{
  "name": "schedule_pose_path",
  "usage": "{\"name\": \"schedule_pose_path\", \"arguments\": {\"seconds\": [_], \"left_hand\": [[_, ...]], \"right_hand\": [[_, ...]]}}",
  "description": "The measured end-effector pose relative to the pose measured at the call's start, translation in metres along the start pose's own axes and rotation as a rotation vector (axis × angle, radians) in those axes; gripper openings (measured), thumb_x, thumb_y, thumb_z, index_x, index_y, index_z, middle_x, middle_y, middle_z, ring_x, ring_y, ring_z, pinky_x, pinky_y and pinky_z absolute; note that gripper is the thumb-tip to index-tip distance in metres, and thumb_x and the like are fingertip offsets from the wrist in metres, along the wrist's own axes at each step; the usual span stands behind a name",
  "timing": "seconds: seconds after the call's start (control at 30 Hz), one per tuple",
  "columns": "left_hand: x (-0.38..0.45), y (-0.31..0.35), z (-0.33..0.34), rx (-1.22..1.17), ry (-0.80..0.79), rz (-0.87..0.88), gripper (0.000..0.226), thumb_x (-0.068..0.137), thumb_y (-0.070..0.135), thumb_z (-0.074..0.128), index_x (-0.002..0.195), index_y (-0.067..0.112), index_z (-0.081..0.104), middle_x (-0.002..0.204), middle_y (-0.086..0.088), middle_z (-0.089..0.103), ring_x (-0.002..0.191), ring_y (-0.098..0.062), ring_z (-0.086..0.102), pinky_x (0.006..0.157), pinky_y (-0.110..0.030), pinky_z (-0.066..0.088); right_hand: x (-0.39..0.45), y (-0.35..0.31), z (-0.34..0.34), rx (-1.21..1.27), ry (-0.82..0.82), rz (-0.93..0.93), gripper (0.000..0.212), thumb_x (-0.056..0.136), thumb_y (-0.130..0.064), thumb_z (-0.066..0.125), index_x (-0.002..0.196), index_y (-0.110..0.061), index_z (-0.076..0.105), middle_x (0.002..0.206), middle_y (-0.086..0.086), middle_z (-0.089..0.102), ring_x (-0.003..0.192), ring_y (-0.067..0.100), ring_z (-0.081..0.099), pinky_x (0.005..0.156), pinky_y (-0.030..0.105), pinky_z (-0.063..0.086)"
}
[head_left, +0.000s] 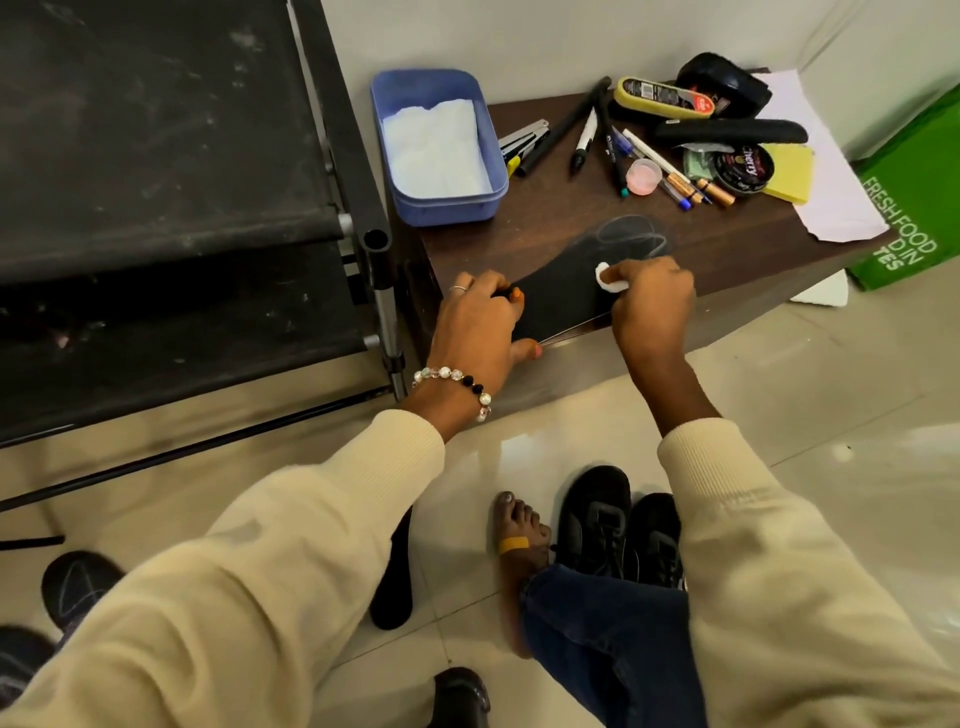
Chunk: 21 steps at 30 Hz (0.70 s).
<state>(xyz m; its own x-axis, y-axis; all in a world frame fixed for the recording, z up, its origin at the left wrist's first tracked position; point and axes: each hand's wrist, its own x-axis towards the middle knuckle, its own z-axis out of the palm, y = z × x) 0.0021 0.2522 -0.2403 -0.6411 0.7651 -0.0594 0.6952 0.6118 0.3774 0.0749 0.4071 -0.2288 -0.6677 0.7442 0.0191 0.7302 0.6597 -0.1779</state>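
Your right hand (652, 301) pinches a white pad (608, 278) onto the black insole (561, 304), left hand (478, 322) gripping its end at the counter (545, 223) front edge; far end streaked, near half likely left.

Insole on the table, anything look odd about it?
Yes: the black insole has hazy grey streaks at its far end, beyond the white pad the right hand pinches. The left hand holds its near end.

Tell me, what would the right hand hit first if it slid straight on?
The right hand, holding a pad, would likely meet the marker first, past the insole and bare table; depth is unclear.
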Motion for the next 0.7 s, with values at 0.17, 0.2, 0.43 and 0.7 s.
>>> {"name": "schedule_pose_path", "arguments": {"seconds": [0.17, 0.2, 0.43, 0.7], "left_hand": [[0.002, 0.000, 0.000, -0.007, 0.017, -0.006, 0.053, 0.086, 0.043, 0.066, 0.129, 0.013, 0.060, 0.134, -0.002, 0.046, 0.124, -0.024, 0.035, 0.102, -0.029, 0.036], [0.002, -0.001, 0.000, -0.011, 0.010, -0.005, 0.054, 0.086, 0.043, 0.066, 0.129, 0.013, 0.059, 0.135, -0.002, 0.046, 0.124, -0.024, 0.035, 0.102, -0.029, 0.036], [0.001, -0.003, -0.002, 0.002, 0.001, 0.015, 0.058, 0.086, 0.047, 0.063, 0.133, 0.013, 0.056, 0.136, -0.003, 0.045, 0.124, -0.025, 0.035, 0.104, -0.030, 0.035], [0.002, 0.001, -0.001, -0.011, 0.008, -0.017, 0.052, 0.087, 0.043, 0.064, 0.129, 0.012, 0.060, 0.134, -0.002, 0.045, 0.125, -0.025, 0.034, 0.103, -0.029, 0.034]], "right_hand": [[-0.013, -0.018, 0.013, -0.017, 0.006, -0.277, 0.035, 0.089, -0.006, 0.057, 0.124, -0.011, 0.059, 0.128, 0.014, 0.051, 0.110, 0.026, 0.055, 0.093, 0.029, 0.042], [-0.009, -0.016, 0.014, -0.009, 0.014, -0.300, 0.036, 0.088, -0.004, 0.057, 0.124, -0.010, 0.059, 0.129, 0.015, 0.051, 0.112, 0.026, 0.054, 0.095, 0.030, 0.041], [0.015, 0.012, 0.016, 0.228, 0.196, -0.047, 0.027, 0.086, 0.001, 0.048, 0.106, 0.001, 0.067, 0.112, 0.021, 0.057, 0.101, 0.029, 0.053, 0.072, 0.001, 0.033], [-0.001, -0.006, 0.019, -0.019, 0.012, -0.267, 0.036, 0.089, -0.004, 0.056, 0.124, -0.013, 0.060, 0.127, 0.012, 0.054, 0.113, 0.024, 0.053, 0.090, 0.029, 0.041]]}}
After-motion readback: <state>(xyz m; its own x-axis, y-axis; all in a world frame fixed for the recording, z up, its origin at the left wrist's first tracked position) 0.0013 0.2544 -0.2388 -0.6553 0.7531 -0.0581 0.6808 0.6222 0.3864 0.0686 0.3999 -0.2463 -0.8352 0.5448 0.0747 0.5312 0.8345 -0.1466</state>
